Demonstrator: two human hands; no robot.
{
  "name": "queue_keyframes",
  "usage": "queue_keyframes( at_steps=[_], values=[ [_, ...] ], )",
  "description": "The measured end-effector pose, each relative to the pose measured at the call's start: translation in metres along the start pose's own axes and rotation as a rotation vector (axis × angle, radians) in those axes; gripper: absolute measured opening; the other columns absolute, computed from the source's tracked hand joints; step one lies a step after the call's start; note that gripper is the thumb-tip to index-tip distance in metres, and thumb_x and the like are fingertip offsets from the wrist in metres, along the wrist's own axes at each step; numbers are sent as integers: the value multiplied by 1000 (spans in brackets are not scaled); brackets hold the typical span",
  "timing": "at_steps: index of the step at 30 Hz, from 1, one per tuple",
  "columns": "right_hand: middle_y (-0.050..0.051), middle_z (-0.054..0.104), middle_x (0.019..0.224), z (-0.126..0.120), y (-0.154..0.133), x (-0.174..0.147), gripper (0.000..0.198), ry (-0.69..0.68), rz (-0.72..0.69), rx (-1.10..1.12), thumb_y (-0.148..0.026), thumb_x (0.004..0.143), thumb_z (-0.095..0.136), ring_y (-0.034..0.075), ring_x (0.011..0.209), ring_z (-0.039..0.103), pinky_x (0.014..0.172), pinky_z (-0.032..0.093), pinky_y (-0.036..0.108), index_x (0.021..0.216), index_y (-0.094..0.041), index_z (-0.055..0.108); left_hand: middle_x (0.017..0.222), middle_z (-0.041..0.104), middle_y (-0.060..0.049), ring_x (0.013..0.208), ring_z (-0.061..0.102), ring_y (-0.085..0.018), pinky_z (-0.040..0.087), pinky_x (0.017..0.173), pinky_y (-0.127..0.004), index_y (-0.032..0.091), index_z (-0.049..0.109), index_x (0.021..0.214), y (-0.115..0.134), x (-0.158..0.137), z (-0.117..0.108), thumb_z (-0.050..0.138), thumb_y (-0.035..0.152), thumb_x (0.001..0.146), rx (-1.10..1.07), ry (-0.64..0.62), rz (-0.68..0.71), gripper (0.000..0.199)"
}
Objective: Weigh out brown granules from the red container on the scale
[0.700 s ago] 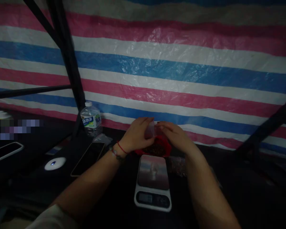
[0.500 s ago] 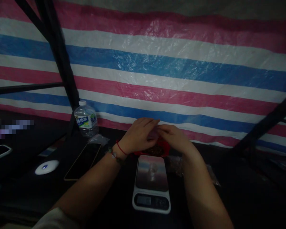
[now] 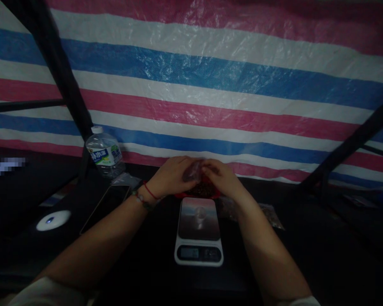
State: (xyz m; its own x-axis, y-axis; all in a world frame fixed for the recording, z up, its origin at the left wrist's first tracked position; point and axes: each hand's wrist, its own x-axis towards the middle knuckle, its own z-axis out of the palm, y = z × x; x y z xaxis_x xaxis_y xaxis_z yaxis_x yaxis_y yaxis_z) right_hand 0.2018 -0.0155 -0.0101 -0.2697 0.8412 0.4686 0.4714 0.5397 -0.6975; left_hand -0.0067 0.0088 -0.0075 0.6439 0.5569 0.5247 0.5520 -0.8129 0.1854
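small clear plastic bag | crumpled, pinched between my fingertips | held just above red bowl of dark bits | behind scale

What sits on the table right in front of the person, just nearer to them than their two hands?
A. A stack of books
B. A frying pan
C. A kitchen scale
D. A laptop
C. A white kitchen scale with a shiny plate and a small display lies just below the left hand and right hand, which meet over a red bowl.
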Motion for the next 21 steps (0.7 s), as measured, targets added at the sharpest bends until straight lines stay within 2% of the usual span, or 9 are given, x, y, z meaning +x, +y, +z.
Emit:
queue_keyframes(
  at_steps=[2,3,5,9,12,14,15,18,21],
  values=[
    [5,68,98,-12,2,-6,22,-7,64,4,-27,91,48,16,85,62,79,48,30,101,-19,65,124,63,-12,113,60,-28,46,99,-41,16,53,129,-8,-13,-4,65,39,80,-2,-16,-58,56],
    [5,68,97,-17,3,-9,23,-72,102,0,-29,92,48,16,83,62,76,48,30,104,-19,65,125,63,-12,113,60,-27,46,99,-40,16,53,128,-13,-22,-4,64,39,80,-3,-44,-87,54],
    [5,68,101,-25,3,-15,29,-307,153,-33,-32,87,57,16,84,63,75,49,29,112,-19,64,120,65,-10,107,62,-26,47,96,-38,18,57,123,-22,-43,-1,64,37,80,6,-166,-132,48],
    [8,64,124,-10,-1,-22,69,-759,155,-236,-33,66,81,22,99,62,83,48,31,130,-22,59,119,66,-8,110,61,-27,45,99,-39,24,61,119,-38,-91,22,69,32,73,45,-452,-169,48],
    [9,63,124,10,-4,-23,76,-891,147,-402,-33,59,84,26,104,61,84,47,31,130,-22,59,134,58,-12,123,52,-34,39,107,-45,22,55,132,-44,-114,34,80,44,60,38,-539,-187,79],
    [9,65,121,14,-6,-22,68,-883,157,-455,-34,61,83,26,104,61,82,47,30,125,-21,63,141,53,-13,128,48,-35,37,109,-47,22,48,140,-44,-115,33,83,51,55,-11,-550,-165,96],
    [9,67,117,12,-6,-21,59,-843,170,-456,-36,66,80,25,101,62,81,47,29,121,-20,65,142,52,-13,129,48,-34,37,109,-46,23,46,141,-42,-111,31,83,52,57,-49,-536,-138,96],
    [9,71,105,0,1,-14,31,-635,219,-416,-32,88,57,20,89,65,76,47,28,111,-16,69,132,60,-7,120,55,-25,41,105,-38,26,52,135,-37,-85,25,69,42,79,-160,-452,-60,61],
    [10,72,107,-2,21,-5,30,-463,209,-451,-14,88,48,19,93,65,82,46,28,109,-14,70,117,69,-7,106,63,-20,45,96,-31,20,66,117,-31,-46,35,50,26,91,-139,-369,-81,31]
  ],
)
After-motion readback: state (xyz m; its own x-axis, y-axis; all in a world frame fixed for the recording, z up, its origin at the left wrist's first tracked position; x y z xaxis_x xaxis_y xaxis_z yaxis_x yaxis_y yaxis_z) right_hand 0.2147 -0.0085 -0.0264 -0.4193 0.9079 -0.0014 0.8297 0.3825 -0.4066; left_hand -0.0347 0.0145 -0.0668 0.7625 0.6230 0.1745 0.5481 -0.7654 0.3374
